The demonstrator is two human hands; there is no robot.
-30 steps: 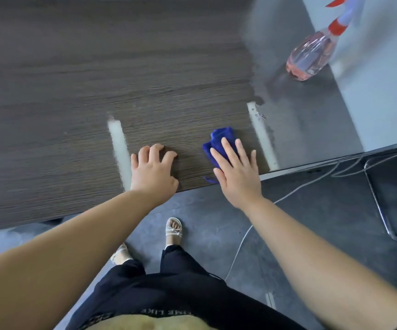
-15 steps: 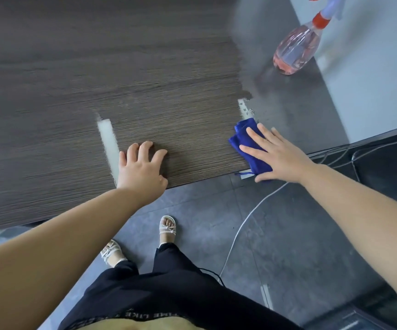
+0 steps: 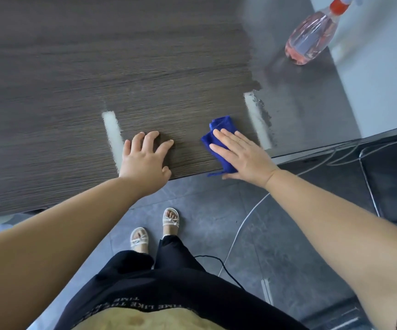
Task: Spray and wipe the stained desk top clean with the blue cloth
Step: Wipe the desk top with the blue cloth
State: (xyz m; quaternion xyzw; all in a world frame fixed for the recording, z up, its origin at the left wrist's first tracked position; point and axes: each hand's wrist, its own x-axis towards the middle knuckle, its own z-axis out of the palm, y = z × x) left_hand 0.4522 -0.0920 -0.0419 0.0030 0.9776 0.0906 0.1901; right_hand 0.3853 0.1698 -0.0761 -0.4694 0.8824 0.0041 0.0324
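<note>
Crumpled blue cloth (image 3: 218, 139) on dark desk top (image 3: 121, 67) edge.

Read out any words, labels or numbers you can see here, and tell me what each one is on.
"TIME LIKE": pale capitals, seen upside down, on the black garment at the person's waist. The letters on either side of it are too blurred to read.
Spray bottle: no label or print can be made out.

A: State of left hand (image 3: 145, 160)?
B: Palm down, fingers spread; left arm (image 3: 61, 222) extended forward.
A: And right hand (image 3: 242, 153)?
B: Palm down, fingers straight, close together; right arm (image 3: 335, 222) extended, angled inward.
</note>
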